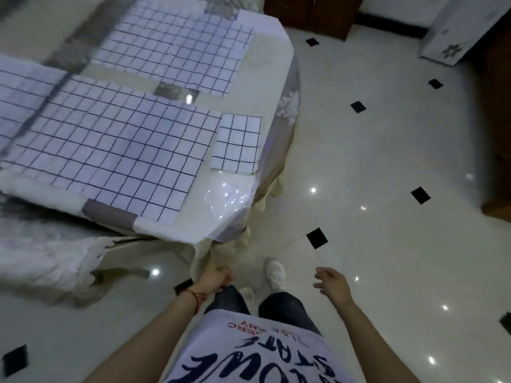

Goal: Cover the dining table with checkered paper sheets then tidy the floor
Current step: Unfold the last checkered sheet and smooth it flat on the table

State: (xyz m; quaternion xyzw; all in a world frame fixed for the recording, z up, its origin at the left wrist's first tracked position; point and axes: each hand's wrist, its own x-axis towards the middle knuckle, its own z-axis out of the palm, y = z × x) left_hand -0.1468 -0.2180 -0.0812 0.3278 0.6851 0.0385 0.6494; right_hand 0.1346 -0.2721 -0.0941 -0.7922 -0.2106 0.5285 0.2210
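The dining table [229,214] fills the upper left, under a glossy clear cover. Checkered paper sheets lie on it: a large near sheet [110,150], a far sheet [182,51] and a small piece [237,143] by the right edge. Another sheet runs off the left edge. My left hand [215,279] hangs below the table's near corner, fingers loosely curled, holding nothing that I can see. My right hand [330,280] hovers over the floor to the right, fingers apart and empty.
A chair [55,269] with a white fluffy cover stands at the table's near side, left. The white tiled floor [387,161] has small black diamond insets. A dark wooden cabinet [312,12] stands at the back and a white appliance [459,29] at the top right.
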